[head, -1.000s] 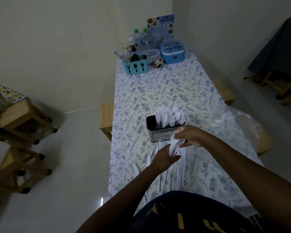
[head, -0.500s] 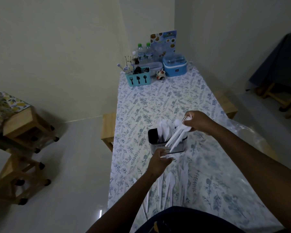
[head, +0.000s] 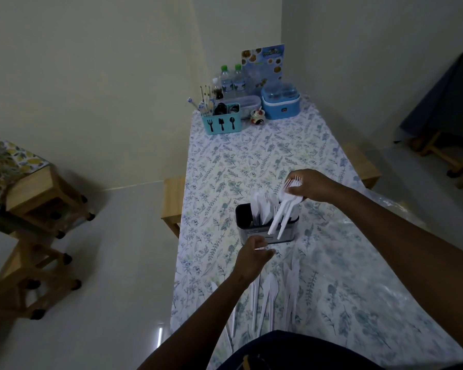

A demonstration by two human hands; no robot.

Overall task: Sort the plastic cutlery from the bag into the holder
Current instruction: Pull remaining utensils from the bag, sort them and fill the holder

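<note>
A dark metal cutlery holder (head: 254, 232) stands on the floral tablecloth, with white plastic cutlery upright inside it. My right hand (head: 309, 186) is above the holder's right side, gripping a bundle of white plastic forks and spoons (head: 282, 217) with the handles pointing down over the holder. My left hand (head: 250, 259) is just in front of the holder, fingers loosely curled, holding nothing that I can make out. Several white plastic knives (head: 269, 292) lie loose on the cloth between the holder and me. A clear plastic bag (head: 393, 206) lies to the right.
At the table's far end stand a teal cutlery caddy (head: 221, 124), water bottles (head: 231, 81), a blue lidded box (head: 280, 101) and a menu card (head: 263, 62). Wooden stools (head: 44, 193) sit on the floor to the left, and a bench (head: 173, 202) is beside the table.
My right hand lifted the bundle of cutlery from near my left hand up over the holder. My left hand let go and stayed low in front of the holder.
</note>
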